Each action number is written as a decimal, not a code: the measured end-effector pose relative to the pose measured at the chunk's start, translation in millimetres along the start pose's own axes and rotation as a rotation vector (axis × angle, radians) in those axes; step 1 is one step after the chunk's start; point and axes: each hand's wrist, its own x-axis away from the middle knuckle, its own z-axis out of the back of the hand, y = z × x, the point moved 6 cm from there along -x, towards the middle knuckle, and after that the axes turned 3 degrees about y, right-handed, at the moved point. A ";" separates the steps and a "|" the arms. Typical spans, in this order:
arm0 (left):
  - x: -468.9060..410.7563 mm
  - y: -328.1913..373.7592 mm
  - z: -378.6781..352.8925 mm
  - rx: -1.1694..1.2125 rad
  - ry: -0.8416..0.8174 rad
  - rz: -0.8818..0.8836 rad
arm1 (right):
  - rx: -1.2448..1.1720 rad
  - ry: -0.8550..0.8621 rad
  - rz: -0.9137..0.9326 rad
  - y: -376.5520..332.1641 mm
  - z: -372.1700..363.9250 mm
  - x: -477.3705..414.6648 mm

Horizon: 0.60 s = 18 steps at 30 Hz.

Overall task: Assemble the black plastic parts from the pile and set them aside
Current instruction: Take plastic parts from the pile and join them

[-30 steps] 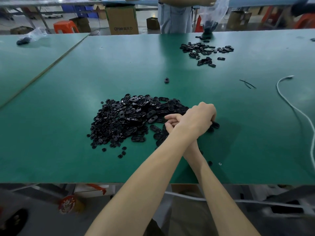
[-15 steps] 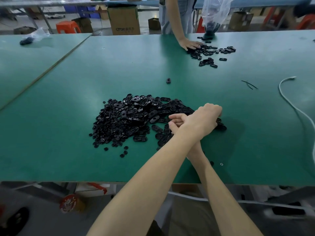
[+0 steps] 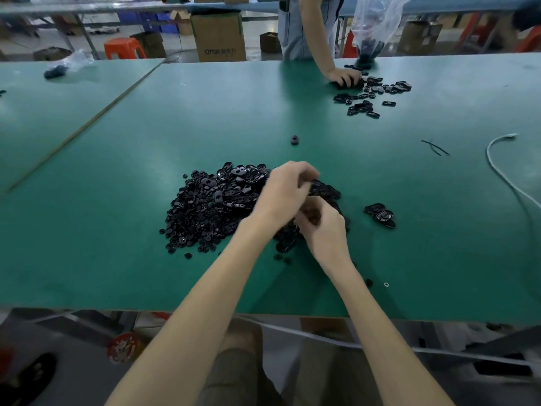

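Black plastic parts (image 3: 216, 206) lie heaped in a loose pile near the middle of a green table (image 3: 117, 259), larger oval pieces on top and small round ones spilling out toward 8 o'clock.

In the head view, a worker's two bare hands meet over the pile's 3 o'clock edge. The left hand (image 3: 285, 189) sits farther out, knuckles up and fingers curled down toward the parts. The right hand (image 3: 325, 227) is just beneath it at 5 o'clock, its fingers bent in toward the left. Motion blur covers the fingertips of both hands, so it cannot be told whether either one grips a part.

A small cluster of oval pieces (image 3: 380, 215) lies apart from the pile, at 3 o'clock from the hands. One lone part (image 3: 294, 140) lies by itself on the green surface at 12 o'clock from the pile. A few stray round pieces sit near the table's front edge at 5 o'clock.

At 1 o'clock, on the far side, a second person's hand (image 3: 344, 77) rests on a thinner scatter of black pieces (image 3: 371, 95). A clear plastic bag (image 3: 377, 22) with dark contents stands just behind that scatter. A white cable (image 3: 503, 177) curves along the table at 3 o'clock, with two thin black strips (image 3: 434, 148) lying near it. Beyond the table at 12 o'clock stands a cardboard box (image 3: 221, 36), and an orange stool (image 3: 124, 48) at 11 o'clock.
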 end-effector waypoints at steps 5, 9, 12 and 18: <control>21.2 -60.8 38.2 -0.432 -0.002 0.099 | -0.005 0.043 -0.021 2.0 -0.8 -0.1; 30.1 -72.8 39.7 -0.492 0.028 0.075 | 0.001 0.042 -0.035 2.7 -0.7 0.2; 30.7 -70.7 30.0 -0.541 0.049 0.059 | 0.012 0.039 -0.043 2.2 -0.3 1.2; 26.0 -73.5 18.5 -0.527 0.091 0.170 | 0.033 0.040 -0.038 0.7 0.6 2.0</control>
